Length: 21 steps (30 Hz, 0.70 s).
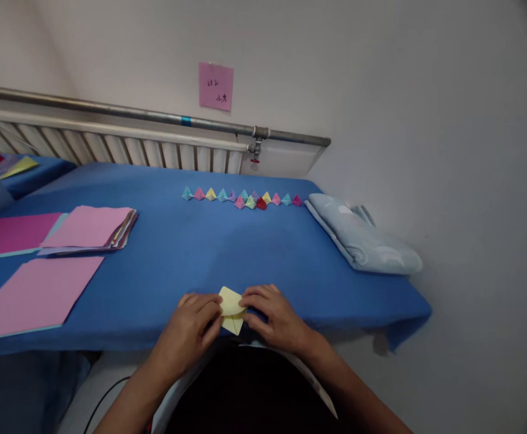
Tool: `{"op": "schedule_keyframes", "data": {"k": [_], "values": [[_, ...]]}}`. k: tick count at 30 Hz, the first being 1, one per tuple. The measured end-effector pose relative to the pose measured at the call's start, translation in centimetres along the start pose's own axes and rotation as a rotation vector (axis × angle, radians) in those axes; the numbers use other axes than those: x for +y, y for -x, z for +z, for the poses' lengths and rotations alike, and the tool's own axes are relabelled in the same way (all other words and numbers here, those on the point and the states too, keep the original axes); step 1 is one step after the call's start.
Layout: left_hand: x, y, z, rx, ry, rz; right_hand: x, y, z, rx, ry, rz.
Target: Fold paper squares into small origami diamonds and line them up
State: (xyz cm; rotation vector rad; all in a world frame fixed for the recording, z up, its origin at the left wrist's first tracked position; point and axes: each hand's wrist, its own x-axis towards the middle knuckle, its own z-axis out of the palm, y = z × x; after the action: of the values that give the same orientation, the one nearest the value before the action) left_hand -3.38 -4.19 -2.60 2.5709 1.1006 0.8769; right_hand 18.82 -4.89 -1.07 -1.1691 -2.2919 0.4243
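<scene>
A small piece of pale yellow folding paper (231, 302) is held at the front edge of the blue-covered table. It is partly folded, with a flap bent over and creases showing on its lower part. My left hand (191, 325) pinches its left side between thumb and fingers. On the right side, my right hand (272, 316) grips the paper in the same way, fingers on top and thumb below. Farther back, a row of small folded paper shapes (249, 202) in several colours stands on the cloth.
At left lie a stack of coloured paper (87, 226), pink sheets (40, 295) and magenta sheets (17, 234). A folded light-blue blanket (363, 235) rests at the table's right end. Behind run a radiator (146, 147) and a metal pipe (123, 111). A pink note (216, 86) hangs on the wall.
</scene>
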Motion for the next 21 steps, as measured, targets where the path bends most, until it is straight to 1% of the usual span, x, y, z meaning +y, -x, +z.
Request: {"op": "schedule_keyframes", "data": {"k": [3, 5, 9, 14, 21], "values": [[0.0, 0.2, 0.2, 0.063, 0.011, -0.024, 0.3, -0.4, 0.4, 0.021, 0.010, 0.018], [0.0, 0.3, 0.4, 0.085, 0.012, -0.045, 0.5, -0.6, 0.6, 0.027, 0.010, 0.035], [0.0, 0.6, 0.9, 0.087, 0.007, -0.123, 0.5, -0.8, 0.7, 0.044, -0.030, 0.091], [-0.1, 0.9, 1.4, 0.120, -0.037, -0.230, 0.2, -1.0, 0.6, 0.063, -0.071, 0.152], [0.1, 0.6, 1.5, 0.138, -0.054, -0.292, -0.1, -1.4, 1.0, 0.123, -0.082, 0.252]]}}
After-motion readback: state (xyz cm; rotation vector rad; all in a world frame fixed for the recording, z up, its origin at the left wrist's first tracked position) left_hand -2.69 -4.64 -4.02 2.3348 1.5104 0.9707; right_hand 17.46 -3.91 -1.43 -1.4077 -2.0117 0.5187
